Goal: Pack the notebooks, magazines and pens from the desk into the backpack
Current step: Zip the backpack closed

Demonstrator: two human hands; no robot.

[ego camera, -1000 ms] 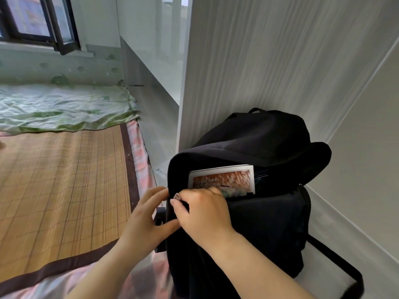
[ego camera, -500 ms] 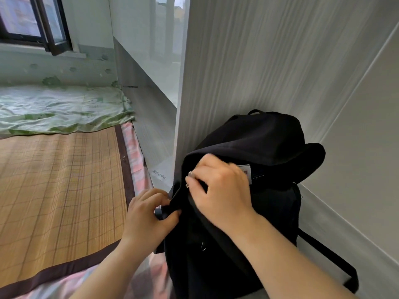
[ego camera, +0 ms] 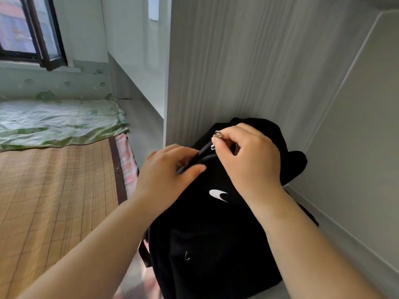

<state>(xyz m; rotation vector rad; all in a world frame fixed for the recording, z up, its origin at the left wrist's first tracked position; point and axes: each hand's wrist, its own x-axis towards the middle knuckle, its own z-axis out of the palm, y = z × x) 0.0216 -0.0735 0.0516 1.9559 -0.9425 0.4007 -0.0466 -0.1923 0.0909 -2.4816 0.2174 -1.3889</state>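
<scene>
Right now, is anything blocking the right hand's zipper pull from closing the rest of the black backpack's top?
Nothing visible does. The right hand pinches the small metal zipper pull at the top of the black fabric backpack, while the left hand holds the seam just behind it. No magazine or pen pokes out of the opening.

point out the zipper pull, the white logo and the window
zipper pull (ego camera: pixel 213 147), head view, on the small metal tab at the right hand's fingertips
white logo (ego camera: pixel 218 195), head view, on the middle of the curved mark on the backpack's front
window (ego camera: pixel 26 29), head view, on the glass pane, upper left
</scene>
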